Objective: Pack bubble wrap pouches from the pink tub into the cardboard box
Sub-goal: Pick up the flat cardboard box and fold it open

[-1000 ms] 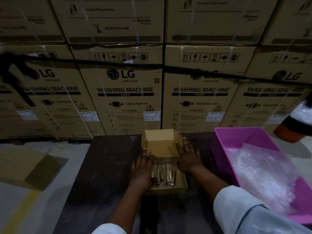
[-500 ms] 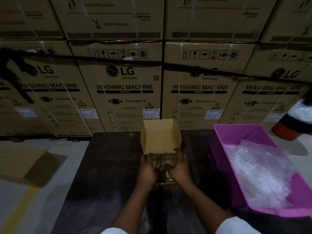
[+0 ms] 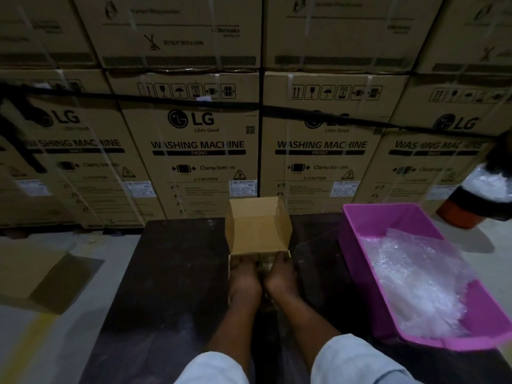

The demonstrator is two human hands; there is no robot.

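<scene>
A small cardboard box [image 3: 256, 231] sits in the middle of the dark table [image 3: 171, 273], its lid standing upright at the far side. My left hand [image 3: 245, 275] and my right hand [image 3: 281, 275] lie side by side over the box's open body, fingers pointing forward and pressing down on what is inside. A sliver of clear bubble wrap pouch [image 3: 265, 266] shows between them; the rest of the contents is hidden. The pink tub [image 3: 357, 239] stands to the right on the table, holding a heap of bubble wrap pouches [image 3: 415, 278].
Stacked washing machine cartons [image 3: 199, 145] form a wall right behind the table. A flattened cardboard sheet [image 3: 41, 273] lies on the floor at the left. An orange and black object [image 3: 465, 212] with plastic wrap sits beyond the tub at the far right.
My hands moved from the box's sides to its middle, close together over the contents. The lid swung from half-folded to upright.
</scene>
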